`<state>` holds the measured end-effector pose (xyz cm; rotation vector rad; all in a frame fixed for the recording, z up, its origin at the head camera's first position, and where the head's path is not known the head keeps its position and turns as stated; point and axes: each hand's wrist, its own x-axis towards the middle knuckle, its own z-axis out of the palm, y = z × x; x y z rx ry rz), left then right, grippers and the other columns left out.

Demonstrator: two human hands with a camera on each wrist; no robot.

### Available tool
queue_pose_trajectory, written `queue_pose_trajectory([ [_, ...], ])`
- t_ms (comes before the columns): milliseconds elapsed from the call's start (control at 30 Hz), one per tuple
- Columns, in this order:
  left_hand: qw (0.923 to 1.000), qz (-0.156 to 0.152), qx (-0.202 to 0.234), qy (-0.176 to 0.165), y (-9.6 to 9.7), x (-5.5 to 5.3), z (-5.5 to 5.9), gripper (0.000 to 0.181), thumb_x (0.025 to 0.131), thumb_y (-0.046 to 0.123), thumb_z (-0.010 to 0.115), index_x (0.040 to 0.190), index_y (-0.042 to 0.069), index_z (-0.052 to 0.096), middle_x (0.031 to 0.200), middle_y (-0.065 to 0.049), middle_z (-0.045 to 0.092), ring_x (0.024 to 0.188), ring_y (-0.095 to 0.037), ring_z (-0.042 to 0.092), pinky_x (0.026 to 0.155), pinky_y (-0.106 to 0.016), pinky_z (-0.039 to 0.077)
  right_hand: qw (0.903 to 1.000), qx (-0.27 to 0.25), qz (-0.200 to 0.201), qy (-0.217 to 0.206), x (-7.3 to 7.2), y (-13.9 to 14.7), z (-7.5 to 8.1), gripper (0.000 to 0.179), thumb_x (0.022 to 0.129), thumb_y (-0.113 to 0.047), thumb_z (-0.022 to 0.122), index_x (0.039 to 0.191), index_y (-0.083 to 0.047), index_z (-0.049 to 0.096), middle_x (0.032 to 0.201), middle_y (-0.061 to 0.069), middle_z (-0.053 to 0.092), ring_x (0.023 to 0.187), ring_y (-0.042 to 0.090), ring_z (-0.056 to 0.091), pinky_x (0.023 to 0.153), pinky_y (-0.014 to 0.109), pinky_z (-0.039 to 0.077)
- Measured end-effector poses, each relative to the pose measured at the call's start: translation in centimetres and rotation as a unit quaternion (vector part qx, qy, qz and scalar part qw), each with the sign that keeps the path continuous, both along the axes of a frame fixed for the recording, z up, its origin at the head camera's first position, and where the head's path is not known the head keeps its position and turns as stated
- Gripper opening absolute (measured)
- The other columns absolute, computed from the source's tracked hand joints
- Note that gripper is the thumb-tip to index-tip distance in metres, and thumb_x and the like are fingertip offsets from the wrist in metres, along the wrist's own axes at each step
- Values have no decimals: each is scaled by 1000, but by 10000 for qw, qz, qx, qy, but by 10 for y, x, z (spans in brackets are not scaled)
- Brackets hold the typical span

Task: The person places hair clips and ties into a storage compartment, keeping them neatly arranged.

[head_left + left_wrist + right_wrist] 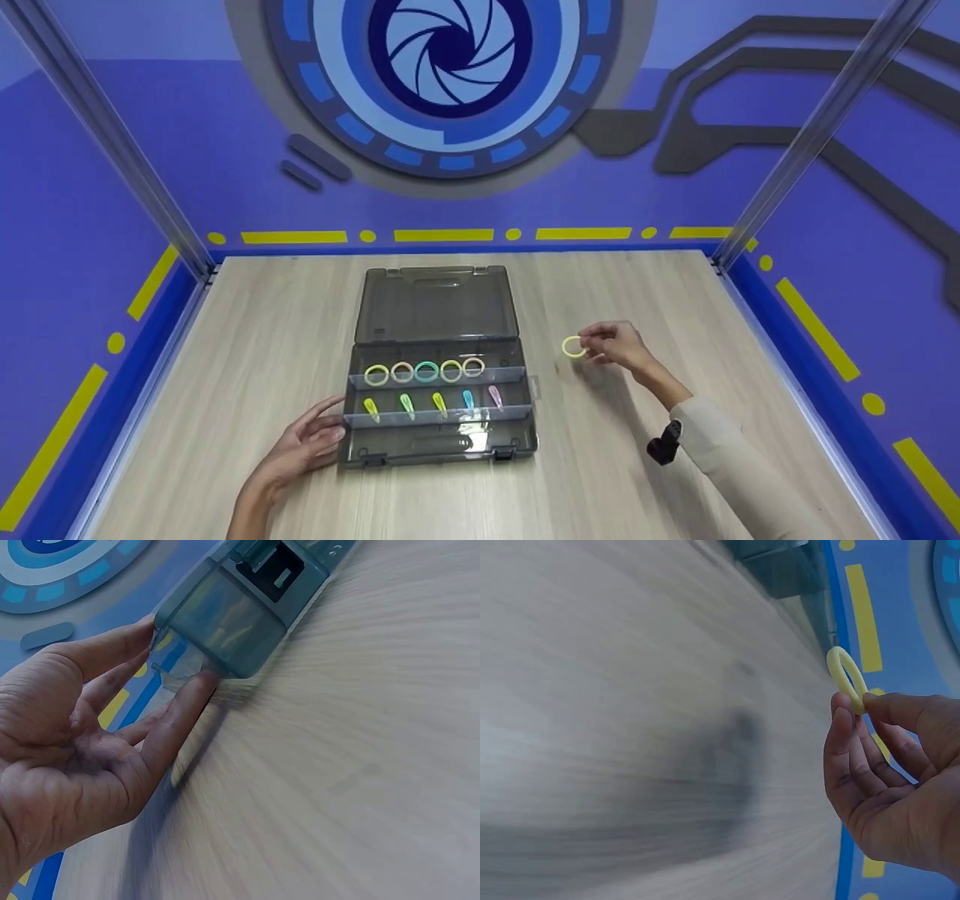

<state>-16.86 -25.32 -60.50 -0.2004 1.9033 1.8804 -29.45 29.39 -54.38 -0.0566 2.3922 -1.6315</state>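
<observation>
My right hand (616, 345) pinches a pale yellow hair tie (571, 347) between thumb and fingertips, above the table to the right of a case. In the right wrist view the hair tie (840, 671) stands up from the fingertips. The case (436, 439) is dark, see-through plastic with its lid (437, 306) laid back. A row of hair ties, with a green one (427, 372) in the middle, sits in its back compartment. Several snap hair clips, one of them blue (469, 400), line the middle compartment. My left hand (300, 448) touches the case's left side with fairly straight fingers.
Clear dividers (442, 414) split the case, and two latches, one at the right (503, 454), are on its front edge. The wooden table (277, 322) is bordered by blue printed walls (75, 225) at the back and both sides.
</observation>
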Motion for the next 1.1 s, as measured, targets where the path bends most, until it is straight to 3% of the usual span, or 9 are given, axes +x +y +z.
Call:
queue_pose_trajectory([
  [267,10000,-22,-91,24,1,0,-1,75,101,28,66,163,17,26,154,-25,39,129,-25,59,105,-48,53,9996,-143,247,15,-8,-21,17,33,99,-7,65,122,16,62,91,-1,74,82,15,74,73,30,62],
  [533,10000,-55,11,20,1,0,-1,73,102,27,64,163,17,25,155,-25,38,129,-25,59,105,-47,53,9992,-187,355,-25,-11,-41,22,31,98,-6,65,121,15,63,89,-2,73,79,12,72,70,25,61],
  [800,10000,31,-37,-25,2,-2,-1,72,101,29,67,162,19,29,153,-22,42,127,-24,60,104,-46,54,9989,-187,425,15,-12,-57,22,29,97,-7,67,118,13,65,95,10,75,80,13,73,75,33,63],
  [933,10000,12,-14,-29,1,-2,-1,72,101,29,66,162,19,29,152,-22,41,127,-25,61,104,-46,54,9988,-199,447,16,-13,-67,20,27,96,-6,67,116,11,67,102,19,74,79,12,72,73,30,62],
  [1100,10000,-57,-39,57,0,-2,-2,74,100,28,67,162,16,27,153,-23,42,128,-23,59,104,-47,54,9970,-400,666,54,-13,-79,16,29,96,-3,66,117,17,64,96,16,76,75,9,71,69,25,61],
])
